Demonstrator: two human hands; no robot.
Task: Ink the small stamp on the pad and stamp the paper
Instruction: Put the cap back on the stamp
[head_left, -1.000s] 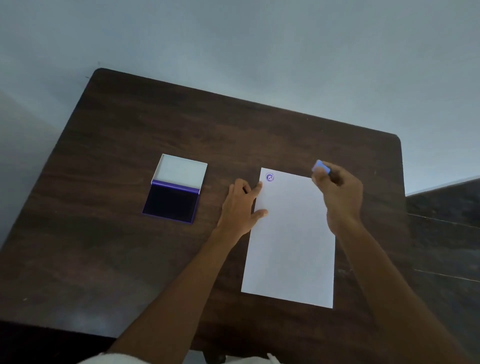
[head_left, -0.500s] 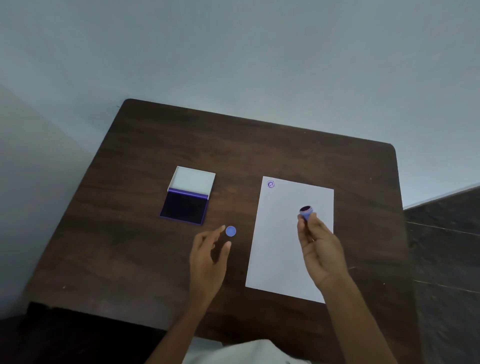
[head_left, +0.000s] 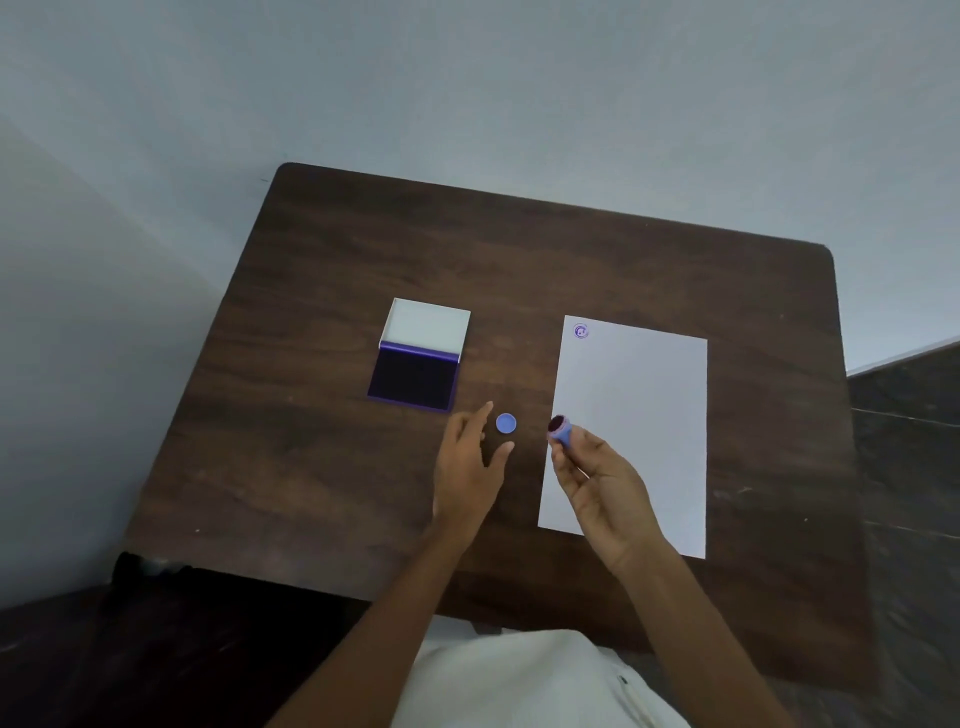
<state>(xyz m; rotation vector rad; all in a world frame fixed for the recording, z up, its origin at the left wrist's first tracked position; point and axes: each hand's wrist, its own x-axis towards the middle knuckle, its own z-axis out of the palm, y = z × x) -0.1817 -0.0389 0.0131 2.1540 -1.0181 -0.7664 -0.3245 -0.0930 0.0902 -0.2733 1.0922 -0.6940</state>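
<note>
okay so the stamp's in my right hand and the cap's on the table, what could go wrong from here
1. The small blue stamp, pinched in the right hand, shows its dark inked face while hovering over the white paper sheet; a dip could smudge it.
2. The left hand is open beside the round blue cap; a careless reach might knock it away.
3. The open purple ink pad could stain a passing sleeve.

Dark wooden table (head_left: 311, 467) against a pale wall. Ink pad (head_left: 414, 384) lies open, white lid (head_left: 426, 325) folded back. White paper (head_left: 634, 415) lies to its right, one purple imprint (head_left: 581, 331) at its far left corner. Right hand (head_left: 597, 483) pinches the small stamp (head_left: 560, 429), inked face up. Left hand (head_left: 467, 467) is spread, thumb and forefinger either side of a blue cap (head_left: 505, 423) on the table.
</note>
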